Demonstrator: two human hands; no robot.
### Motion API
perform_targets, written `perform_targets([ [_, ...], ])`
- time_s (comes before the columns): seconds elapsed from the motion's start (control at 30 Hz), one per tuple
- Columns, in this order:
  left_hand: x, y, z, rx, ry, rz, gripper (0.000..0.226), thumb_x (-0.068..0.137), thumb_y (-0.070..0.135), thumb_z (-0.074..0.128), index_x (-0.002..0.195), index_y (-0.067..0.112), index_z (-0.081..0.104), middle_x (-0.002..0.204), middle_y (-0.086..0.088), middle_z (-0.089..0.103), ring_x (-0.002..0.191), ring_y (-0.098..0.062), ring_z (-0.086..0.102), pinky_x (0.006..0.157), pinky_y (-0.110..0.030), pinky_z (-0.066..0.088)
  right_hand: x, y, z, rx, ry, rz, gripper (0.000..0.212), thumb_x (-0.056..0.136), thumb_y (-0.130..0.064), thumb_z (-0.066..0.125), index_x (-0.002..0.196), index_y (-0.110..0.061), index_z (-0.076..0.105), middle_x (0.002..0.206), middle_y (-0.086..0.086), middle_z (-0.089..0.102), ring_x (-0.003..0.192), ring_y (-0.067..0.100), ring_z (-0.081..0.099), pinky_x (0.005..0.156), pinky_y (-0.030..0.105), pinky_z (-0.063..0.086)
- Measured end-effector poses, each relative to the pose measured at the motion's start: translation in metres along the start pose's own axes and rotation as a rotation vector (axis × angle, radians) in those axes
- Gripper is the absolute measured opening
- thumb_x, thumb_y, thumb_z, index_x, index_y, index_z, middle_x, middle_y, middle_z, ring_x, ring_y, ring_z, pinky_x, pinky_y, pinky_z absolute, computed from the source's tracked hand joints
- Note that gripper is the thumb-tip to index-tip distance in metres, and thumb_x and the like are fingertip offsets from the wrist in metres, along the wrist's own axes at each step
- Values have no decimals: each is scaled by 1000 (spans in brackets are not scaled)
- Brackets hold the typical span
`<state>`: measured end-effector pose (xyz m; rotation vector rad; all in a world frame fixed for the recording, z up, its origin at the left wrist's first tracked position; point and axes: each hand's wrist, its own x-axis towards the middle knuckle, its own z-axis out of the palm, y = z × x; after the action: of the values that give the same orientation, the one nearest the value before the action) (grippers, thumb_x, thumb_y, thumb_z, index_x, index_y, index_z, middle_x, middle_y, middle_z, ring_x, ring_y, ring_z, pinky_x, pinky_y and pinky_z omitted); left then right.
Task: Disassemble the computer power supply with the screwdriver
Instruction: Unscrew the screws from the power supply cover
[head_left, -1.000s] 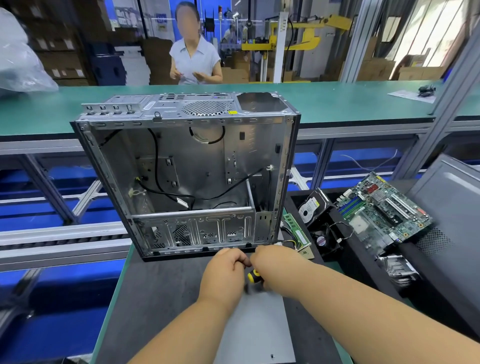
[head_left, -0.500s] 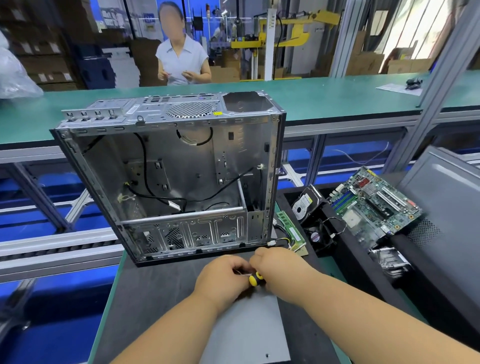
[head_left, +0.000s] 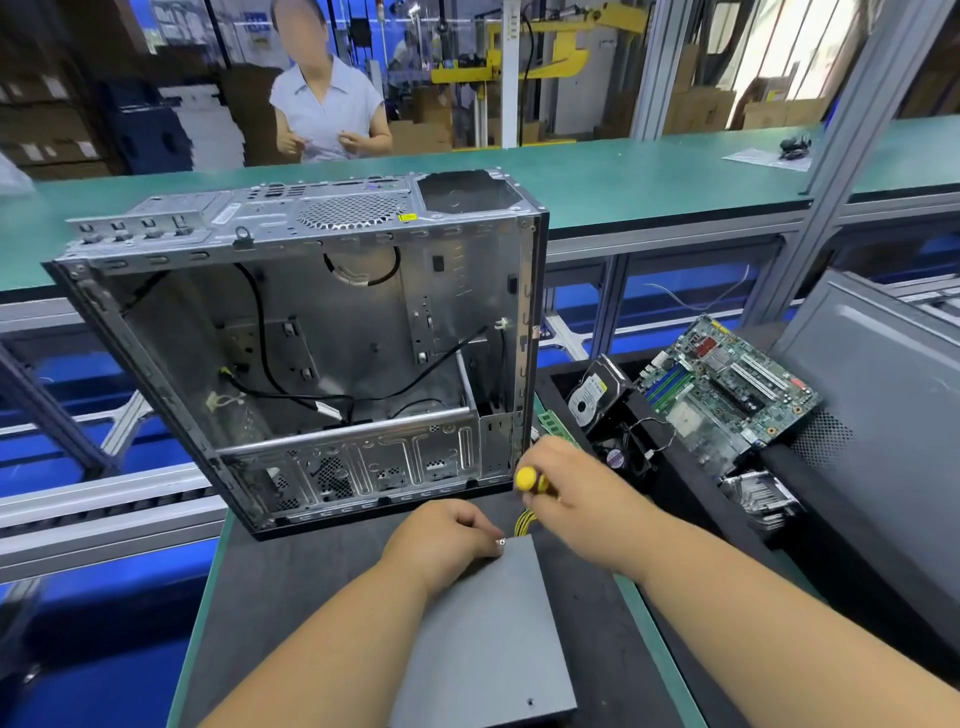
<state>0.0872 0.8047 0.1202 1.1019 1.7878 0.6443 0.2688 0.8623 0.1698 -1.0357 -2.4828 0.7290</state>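
Factory line behind — green benches, blue conveyor bays, a person standing at 12 o'clock past the far bench. Work surface is a dark matte mat on a green-edged table.

Power supply lies flat at 6 o'clock, right under both forearms: grey painted sheet-metal box, smooth lid, long axis running from 6 toward 12. One screw sits at its far corner, silver and small; another dark hole or screw shows near the close right corner. Yellow wires exit the far end.

Left hand rests on the far-left part of the lid, fingers curled, fingertips right at the silver screw — pinching it or just steadying beside it, cannot tell which. Right hand is clamped round the screwdriver, yellow-and-black handle, butt pointing to 10 o'clock; the blade is hidden.

Key relation: the screw lies at about 7 o'clock from the right hand's grip, near, with the left fingertips between. Left hand is nearer. My read — tool tip isn't seated; next move needs either the left fingers lifting that screw out or the driver coming back down on it.

Open steel case stands at 11 o'clock, bare stamped metal, perforated, black cables inside. Motherboard, hard drive and grey side panel at 2–3 o'clock.
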Motion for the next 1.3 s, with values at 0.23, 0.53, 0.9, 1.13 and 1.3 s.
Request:
perform_targets([
  [0.23,-5,-2,3,48,37,6,20,57,41,70,77,40,74,80,25,72,81,-1,68,89,-36,55,-15,-11,-4,231,310,67,4,95,-33,58,92,-33,56,95,-12,55,86,7,54,77,30,48],
  [0.53,-6,0,1,71,51,19,16,58,42,70,74,40,74,79,23,72,86,-5,67,91,-41,53,-16,-20,6,412,316,129,7,96,-31,59,89,-32,57,82,-11,63,77,7,60,71,23,48],
  [0.9,-8,1,3,83,72,28,17,60,38,69,75,44,73,74,21,72,78,-1,67,85,-33,55,-14,-26,4,368,248,104,22,94,-26,64,104,-38,47,89,-11,63,78,8,60,70,21,48],
  [1.13,-8,0,4,51,75,16,15,59,36,70,72,42,74,69,18,71,77,-8,68,81,-33,54,-10,-39,-12,23,173,17,15,89,-27,55,99,-34,46,89,-7,59,72,10,51,65,35,48],
  [1.3,-8,1,5,55,83,11,16,59,37,70,73,43,73,71,21,71,81,-6,66,82,-33,53,-7,-39,-18,-9,233,12,14,91,-44,60,96,-31,56,93,-10,52,85,7,49,74,25,42],
])
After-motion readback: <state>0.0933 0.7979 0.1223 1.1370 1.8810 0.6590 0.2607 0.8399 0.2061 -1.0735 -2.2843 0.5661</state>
